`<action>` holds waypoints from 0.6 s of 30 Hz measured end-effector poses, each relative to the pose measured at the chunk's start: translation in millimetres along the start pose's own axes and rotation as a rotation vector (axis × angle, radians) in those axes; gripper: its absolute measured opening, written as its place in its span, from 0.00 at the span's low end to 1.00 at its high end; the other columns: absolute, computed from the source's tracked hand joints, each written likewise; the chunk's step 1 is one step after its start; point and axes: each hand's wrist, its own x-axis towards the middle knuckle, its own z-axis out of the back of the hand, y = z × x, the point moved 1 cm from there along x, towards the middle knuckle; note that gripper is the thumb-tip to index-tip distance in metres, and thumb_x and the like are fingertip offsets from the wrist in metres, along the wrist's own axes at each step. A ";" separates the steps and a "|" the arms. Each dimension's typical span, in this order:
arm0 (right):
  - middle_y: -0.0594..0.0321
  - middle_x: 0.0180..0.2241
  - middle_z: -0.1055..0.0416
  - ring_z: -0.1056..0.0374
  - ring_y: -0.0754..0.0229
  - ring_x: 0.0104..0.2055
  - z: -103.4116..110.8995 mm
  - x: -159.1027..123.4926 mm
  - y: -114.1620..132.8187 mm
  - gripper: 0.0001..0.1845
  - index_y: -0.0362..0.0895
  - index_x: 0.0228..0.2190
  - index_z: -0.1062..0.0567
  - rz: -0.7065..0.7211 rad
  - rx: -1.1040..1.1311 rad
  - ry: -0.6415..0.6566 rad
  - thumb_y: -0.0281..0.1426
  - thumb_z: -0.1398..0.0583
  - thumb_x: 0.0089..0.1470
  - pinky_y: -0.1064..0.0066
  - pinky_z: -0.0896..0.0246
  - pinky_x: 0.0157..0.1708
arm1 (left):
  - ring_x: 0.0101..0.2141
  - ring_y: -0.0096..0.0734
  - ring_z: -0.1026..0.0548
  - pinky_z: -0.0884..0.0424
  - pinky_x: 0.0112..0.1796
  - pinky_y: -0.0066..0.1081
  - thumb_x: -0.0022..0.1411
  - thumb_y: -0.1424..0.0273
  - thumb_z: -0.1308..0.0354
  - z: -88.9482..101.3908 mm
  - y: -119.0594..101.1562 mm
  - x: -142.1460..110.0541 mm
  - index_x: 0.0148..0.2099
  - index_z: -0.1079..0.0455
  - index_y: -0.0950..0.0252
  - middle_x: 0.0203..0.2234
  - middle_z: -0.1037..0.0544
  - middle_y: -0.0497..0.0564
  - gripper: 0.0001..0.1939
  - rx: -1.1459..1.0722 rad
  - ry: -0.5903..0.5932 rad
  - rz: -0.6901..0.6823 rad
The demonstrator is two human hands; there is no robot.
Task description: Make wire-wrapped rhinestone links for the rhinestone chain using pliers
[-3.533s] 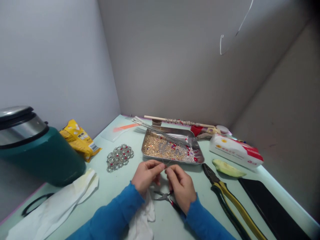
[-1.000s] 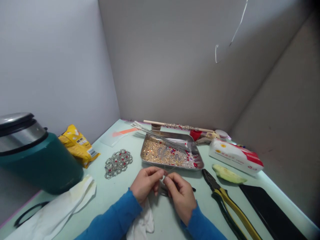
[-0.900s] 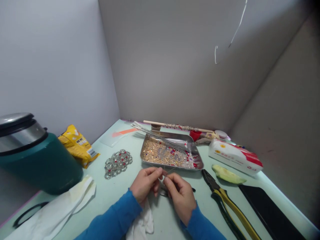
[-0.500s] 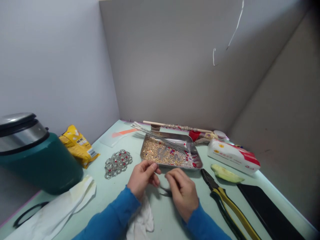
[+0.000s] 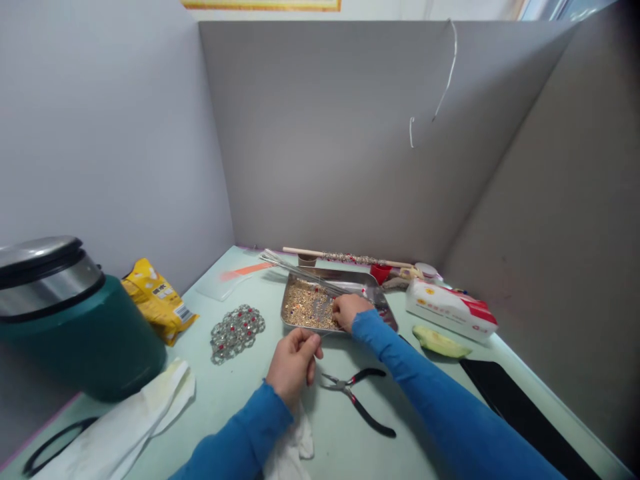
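Observation:
My left hand (image 5: 295, 363) is closed in a pinch in front of the tray, holding a thin wire (image 5: 326, 335) whose end points right. My right hand (image 5: 350, 311) reaches into the metal tray (image 5: 313, 327), fingers bent down among the gold beads (image 5: 305, 303); whatever is between the fingertips is hidden. Small pliers (image 5: 345, 387) with black handles lie spread on the table below the hands. A bundle of straight wires (image 5: 300, 270) rests across the tray. Left of the tray lies a silvery beaded piece (image 5: 237, 331) with red beads.
A teal container (image 5: 90, 340), a yellow packet (image 5: 157, 300) and white cloth (image 5: 135, 413) occupy the left. At right are a tissue pack (image 5: 450, 308), a green vegetable piece (image 5: 440, 343) and a flat black object (image 5: 510, 407). Behind the tray lies a bead-wrapped stick (image 5: 350, 258).
My right hand has moved forward from beside my left hand into the tray. The small pliers now show fully on the table. The view has tilted up slightly.

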 end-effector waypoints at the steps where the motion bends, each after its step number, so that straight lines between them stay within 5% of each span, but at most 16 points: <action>1: 0.58 0.44 0.33 0.33 0.58 0.42 -1.7 0.8 2.3 0.13 0.42 0.43 0.31 0.006 -0.011 0.020 0.34 0.45 0.57 0.61 0.36 0.41 | 0.09 0.13 0.45 0.51 0.12 0.21 0.51 0.59 0.44 -0.3 0.1 -0.2 0.26 0.41 0.66 0.17 0.33 0.42 0.16 -0.003 -0.004 0.003; 13: 0.57 0.45 0.34 0.34 0.57 0.43 -2.1 9.6 -17.5 0.14 0.42 0.44 0.32 0.017 -0.014 0.058 0.34 0.45 0.57 0.59 0.37 0.42 | 0.08 0.14 0.45 0.52 0.13 0.22 0.49 0.57 0.43 -3.2 -2.0 -3.7 0.24 0.42 0.65 0.15 0.34 0.41 0.17 0.015 0.009 0.017; 18: 0.58 0.44 0.33 0.33 0.59 0.41 -8.2 14.8 -2.5 0.13 0.42 0.43 0.31 0.090 0.065 0.124 0.34 0.45 0.57 0.61 0.36 0.40 | 0.09 0.15 0.44 0.52 0.13 0.22 0.51 0.58 0.44 -1.6 1.5 -2.3 0.25 0.41 0.65 0.16 0.33 0.42 0.16 0.041 0.009 -0.002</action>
